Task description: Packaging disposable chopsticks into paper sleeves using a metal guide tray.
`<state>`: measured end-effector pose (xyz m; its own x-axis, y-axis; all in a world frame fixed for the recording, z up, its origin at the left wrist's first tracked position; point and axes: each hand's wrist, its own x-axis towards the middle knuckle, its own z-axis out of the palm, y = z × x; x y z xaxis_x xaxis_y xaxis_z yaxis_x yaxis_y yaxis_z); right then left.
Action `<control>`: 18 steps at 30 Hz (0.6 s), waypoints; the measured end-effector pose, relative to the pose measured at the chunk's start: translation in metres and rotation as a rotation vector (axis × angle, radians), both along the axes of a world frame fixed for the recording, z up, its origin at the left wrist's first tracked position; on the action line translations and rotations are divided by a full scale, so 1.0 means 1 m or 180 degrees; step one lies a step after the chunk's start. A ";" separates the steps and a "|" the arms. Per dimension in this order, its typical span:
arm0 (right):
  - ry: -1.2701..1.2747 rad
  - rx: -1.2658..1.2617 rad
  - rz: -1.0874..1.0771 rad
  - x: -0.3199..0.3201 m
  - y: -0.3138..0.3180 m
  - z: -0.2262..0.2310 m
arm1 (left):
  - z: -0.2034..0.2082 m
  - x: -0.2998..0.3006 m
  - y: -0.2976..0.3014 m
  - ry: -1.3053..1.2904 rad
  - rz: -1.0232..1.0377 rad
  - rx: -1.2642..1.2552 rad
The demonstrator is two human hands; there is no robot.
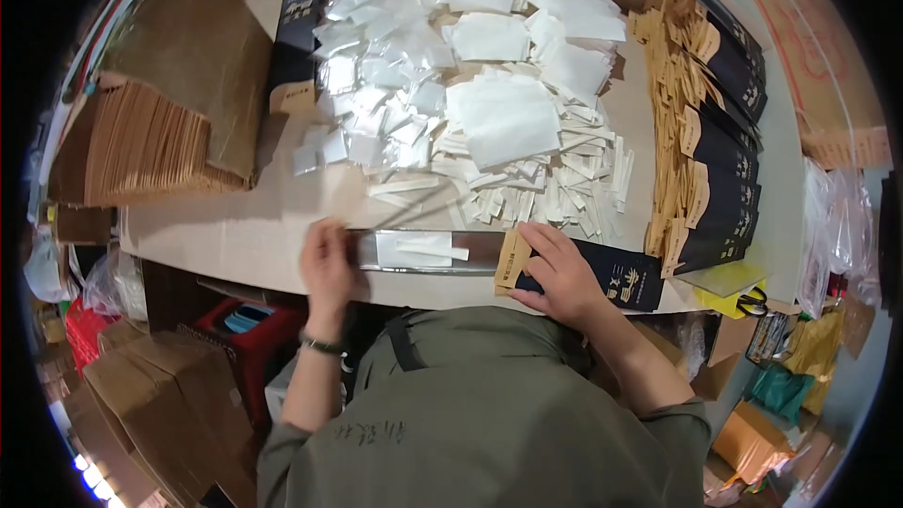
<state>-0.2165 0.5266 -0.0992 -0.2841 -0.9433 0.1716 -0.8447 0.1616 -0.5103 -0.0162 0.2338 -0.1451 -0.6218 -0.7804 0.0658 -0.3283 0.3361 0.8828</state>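
My right hand [557,273] grips a long black paper sleeve [625,275] with a tan end, lying along the table's front edge. A shiny narrow tray [480,252] meets the sleeve's tan end. On the tray lie a white napkin [390,246] and a slim white paper packet [433,249]. My left hand [326,263], slightly blurred, is curled closed beside the tray's left end; what its fingers hold, if anything, I cannot make out. A thin dark diagonal streak [414,207] runs just beyond the tray, too smeared to name.
Beyond lie clear-wrapped packets [381,66], stacked white napkins [503,118] and loose slim packets [588,174]. Black-and-tan sleeves [720,179] pile up at right. An open carton [202,66] of brown paper pieces stands left. Black scissors [752,301] lie at the right front corner.
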 end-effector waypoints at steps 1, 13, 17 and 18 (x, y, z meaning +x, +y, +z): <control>0.0043 -0.0089 0.0141 -0.006 0.000 -0.002 | 0.007 -0.020 0.010 0.0077 -0.0497 -0.0292; -0.0341 -0.0328 0.0101 -0.003 -0.008 0.002 | 0.058 0.007 -0.049 -0.0446 -0.2213 0.1045; -0.0479 -0.0264 0.0195 -0.007 -0.010 0.010 | 0.061 0.003 -0.079 -0.1518 -0.2365 0.0014; -0.0480 -0.0272 0.0203 -0.007 -0.011 0.008 | 0.061 0.001 -0.083 -0.1420 -0.2068 0.0653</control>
